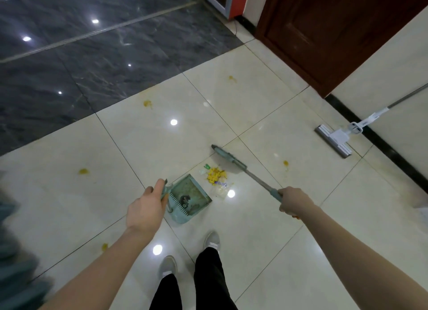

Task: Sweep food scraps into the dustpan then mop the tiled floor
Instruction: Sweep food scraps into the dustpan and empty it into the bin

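Fingers of the left hand (144, 207) are curled shut around the short handle of the dustpan (190, 198), thumb on top; the pan sits on the floor just beyond the knuckles, its open lip turned toward the scraps. Fingers of the right hand (293, 199) are wrapped tight on the grip end of the broom (229, 158), whose thin grey shaft runs away from the hand to a narrow teal-grey head resting on the tile just past the pile. Between pan and broom head lie the food scraps (216, 174): a small heap of bright yellow crumbs with a green bit and clear wrapper pieces beside it, close to the pan's lip but outside it. The dustpan is dull green plastic, scuffed, with a comb of teeth along its near edge and a dark clump inside. The floor (266, 228) is glossy cream tile with thin grout lines, dotted with several yellow smears. A flat mop (334, 140) leans against the wall, well apart to the right.
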`<action>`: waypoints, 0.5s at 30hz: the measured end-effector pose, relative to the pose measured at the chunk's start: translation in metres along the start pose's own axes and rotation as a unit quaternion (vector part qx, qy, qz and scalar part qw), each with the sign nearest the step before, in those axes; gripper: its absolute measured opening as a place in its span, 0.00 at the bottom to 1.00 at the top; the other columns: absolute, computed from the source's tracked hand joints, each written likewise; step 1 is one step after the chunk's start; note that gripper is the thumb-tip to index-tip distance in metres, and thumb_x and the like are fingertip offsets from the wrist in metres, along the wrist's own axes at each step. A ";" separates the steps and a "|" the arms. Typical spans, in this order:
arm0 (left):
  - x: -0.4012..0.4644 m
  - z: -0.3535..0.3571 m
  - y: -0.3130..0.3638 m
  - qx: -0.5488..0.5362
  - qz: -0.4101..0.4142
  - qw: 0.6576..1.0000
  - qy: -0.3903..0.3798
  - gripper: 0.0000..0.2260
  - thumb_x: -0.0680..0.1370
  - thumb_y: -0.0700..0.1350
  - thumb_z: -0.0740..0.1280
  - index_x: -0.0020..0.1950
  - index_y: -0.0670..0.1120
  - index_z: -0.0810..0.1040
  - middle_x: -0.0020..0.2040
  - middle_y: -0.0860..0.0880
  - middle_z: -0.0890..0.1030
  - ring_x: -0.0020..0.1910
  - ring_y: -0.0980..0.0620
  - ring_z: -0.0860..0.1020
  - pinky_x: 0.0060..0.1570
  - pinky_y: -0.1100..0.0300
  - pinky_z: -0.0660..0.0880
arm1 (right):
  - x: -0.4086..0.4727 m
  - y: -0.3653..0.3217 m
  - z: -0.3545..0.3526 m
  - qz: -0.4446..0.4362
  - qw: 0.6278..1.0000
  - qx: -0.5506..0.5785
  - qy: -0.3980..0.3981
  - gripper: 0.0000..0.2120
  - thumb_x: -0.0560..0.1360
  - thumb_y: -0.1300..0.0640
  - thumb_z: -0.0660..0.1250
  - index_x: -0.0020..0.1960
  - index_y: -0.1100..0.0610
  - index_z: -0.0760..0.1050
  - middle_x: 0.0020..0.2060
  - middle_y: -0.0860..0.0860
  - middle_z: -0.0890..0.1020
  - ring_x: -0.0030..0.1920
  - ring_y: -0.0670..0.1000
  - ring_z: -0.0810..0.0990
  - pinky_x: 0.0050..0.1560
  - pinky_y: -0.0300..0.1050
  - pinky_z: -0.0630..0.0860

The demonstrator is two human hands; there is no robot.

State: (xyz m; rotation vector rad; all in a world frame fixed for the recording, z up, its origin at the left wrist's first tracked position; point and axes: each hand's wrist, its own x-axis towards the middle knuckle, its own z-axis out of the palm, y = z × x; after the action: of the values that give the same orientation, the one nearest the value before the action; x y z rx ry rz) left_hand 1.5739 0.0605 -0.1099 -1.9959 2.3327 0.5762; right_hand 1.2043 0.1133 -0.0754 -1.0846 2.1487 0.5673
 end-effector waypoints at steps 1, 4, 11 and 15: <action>0.001 0.001 -0.001 0.001 -0.001 1.000 0.002 0.11 0.81 0.51 0.59 0.60 0.49 0.66 0.41 0.47 0.74 0.34 0.40 0.78 0.30 0.56 0.68 | 0.003 -0.007 0.004 -0.007 1.000 0.004 -0.005 0.18 0.76 0.59 0.65 0.66 0.55 0.73 0.41 0.52 0.79 0.35 0.51 0.81 0.32 0.42 0.80; 0.007 0.001 -0.001 0.006 -0.011 1.000 0.001 0.11 0.81 0.52 0.59 0.61 0.49 0.66 0.43 0.46 0.75 0.35 0.39 0.79 0.31 0.56 0.68 | 0.009 -0.019 0.020 -0.011 0.997 0.063 -0.035 0.17 0.79 0.52 0.63 0.67 0.55 0.72 0.35 0.51 0.76 0.29 0.50 0.75 0.23 0.40 0.70; 0.011 -0.002 -0.001 0.015 -0.003 1.000 -0.005 0.12 0.81 0.51 0.58 0.62 0.49 0.65 0.45 0.45 0.76 0.37 0.38 0.79 0.32 0.54 0.69 | -0.010 0.020 0.030 -0.019 0.998 -0.047 -0.044 0.23 0.78 0.60 0.59 0.71 0.47 0.71 0.43 0.52 0.79 0.38 0.51 0.79 0.37 0.42 0.77; 0.009 -0.004 -0.003 0.011 -0.001 1.000 -0.010 0.12 0.81 0.51 0.58 0.61 0.49 0.65 0.44 0.44 0.77 0.37 0.39 0.78 0.33 0.53 0.71 | -0.024 0.044 0.009 -0.023 0.990 -0.140 -0.006 0.22 0.78 0.58 0.58 0.68 0.40 0.71 0.44 0.49 0.79 0.42 0.50 0.80 0.44 0.44 0.80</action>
State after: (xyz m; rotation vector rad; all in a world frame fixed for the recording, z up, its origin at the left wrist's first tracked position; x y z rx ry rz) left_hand 1.5756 0.0510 -0.1094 -1.9742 2.3162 0.5655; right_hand 1.1819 0.1565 -0.0607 -1.2728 2.0702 0.8703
